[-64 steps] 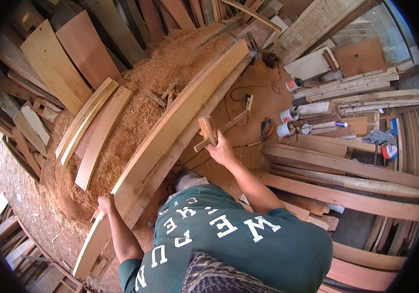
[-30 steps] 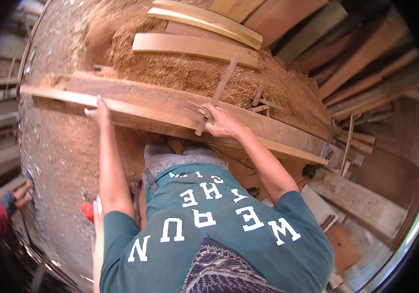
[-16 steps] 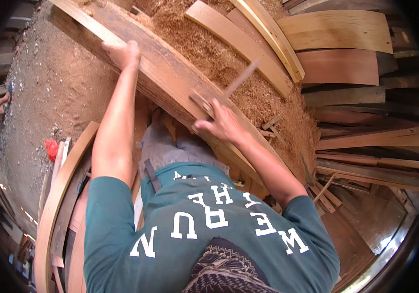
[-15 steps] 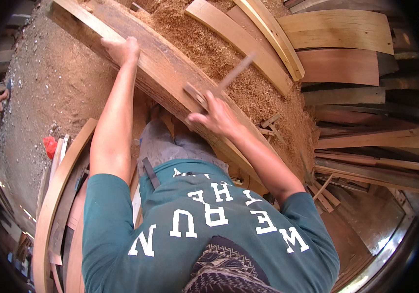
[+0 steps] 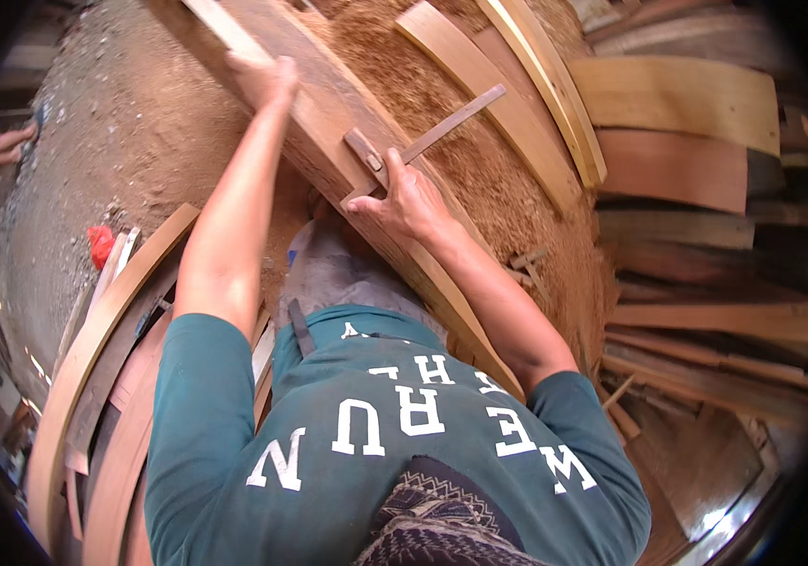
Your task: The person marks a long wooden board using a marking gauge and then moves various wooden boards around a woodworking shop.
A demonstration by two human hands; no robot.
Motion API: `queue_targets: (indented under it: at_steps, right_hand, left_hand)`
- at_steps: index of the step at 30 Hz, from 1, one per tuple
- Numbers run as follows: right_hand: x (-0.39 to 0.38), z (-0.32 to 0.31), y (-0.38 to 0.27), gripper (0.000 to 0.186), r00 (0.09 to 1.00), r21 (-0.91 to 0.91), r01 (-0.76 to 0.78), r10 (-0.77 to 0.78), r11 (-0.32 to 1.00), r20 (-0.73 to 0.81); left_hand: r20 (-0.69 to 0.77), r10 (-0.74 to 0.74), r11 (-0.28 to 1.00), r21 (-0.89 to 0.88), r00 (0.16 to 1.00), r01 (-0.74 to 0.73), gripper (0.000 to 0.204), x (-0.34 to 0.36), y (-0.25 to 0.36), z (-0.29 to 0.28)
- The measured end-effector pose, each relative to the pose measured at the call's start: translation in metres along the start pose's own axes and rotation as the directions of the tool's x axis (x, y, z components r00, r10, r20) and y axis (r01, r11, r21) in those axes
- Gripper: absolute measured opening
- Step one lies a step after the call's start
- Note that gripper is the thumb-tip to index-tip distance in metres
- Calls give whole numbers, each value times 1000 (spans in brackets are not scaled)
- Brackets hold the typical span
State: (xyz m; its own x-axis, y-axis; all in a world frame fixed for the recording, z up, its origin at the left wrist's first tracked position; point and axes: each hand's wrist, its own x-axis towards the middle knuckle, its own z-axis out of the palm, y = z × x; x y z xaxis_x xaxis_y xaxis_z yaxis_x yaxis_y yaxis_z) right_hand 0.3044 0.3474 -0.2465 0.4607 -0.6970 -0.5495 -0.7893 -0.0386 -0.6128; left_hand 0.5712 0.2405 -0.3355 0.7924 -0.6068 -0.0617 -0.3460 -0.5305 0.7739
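A long, thick wooden beam (image 5: 333, 104) runs diagonally from the upper left toward my right elbow, above my lap. My left hand (image 5: 267, 83) is closed over the beam's near edge, beside a paler strip of its surface. Lower along the beam, my right hand (image 5: 404, 203) grips a wooden marking gauge (image 5: 456, 121). The gauge's short block lies on the beam's upper face, and its thin stem sticks out across the far edge. My right thumb points toward the near edge. The fingers' undersides are hidden.
Sawdust (image 5: 541, 255) covers the ground beyond the beam. Curved planks (image 5: 489, 104) lie there, with stacked boards (image 5: 673, 170) at the right. More curved pieces (image 5: 107, 349) lean at my left, near a red scrap (image 5: 100, 245). Another person's foot (image 5: 16, 141) shows at the far left.
My right hand has slid the marking gauge up along the beam, closer to my left hand. The whole view has shifted slightly. My left hand keeps its hold on the beam.
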Motion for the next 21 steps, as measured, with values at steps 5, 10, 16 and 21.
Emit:
queue_targets:
  at_steps: [5, 10, 16, 21]
  right_hand:
    - [-62, 4, 34, 94, 1000, 26, 19, -18, 999, -20]
    - [-72, 21, 41, 88, 994, -79, 13, -21, 997, -107]
    - [16, 11, -29, 74, 987, -83, 54, -66, 995, -147]
    - [22, 0, -30, 69, 998, -113, 2, -9, 994, -59]
  left_hand:
    - [-52, -88, 996, 14, 995, 89, 69, -18, 21, -7]
    - [-176, 39, 980, 200, 984, -4, 89, -7, -7, 15]
    - [31, -82, 997, -6, 996, 83, 96, -6, -11, 13]
    - [287, -180, 947, -207, 941, 244, 103, -17, -1, -32]
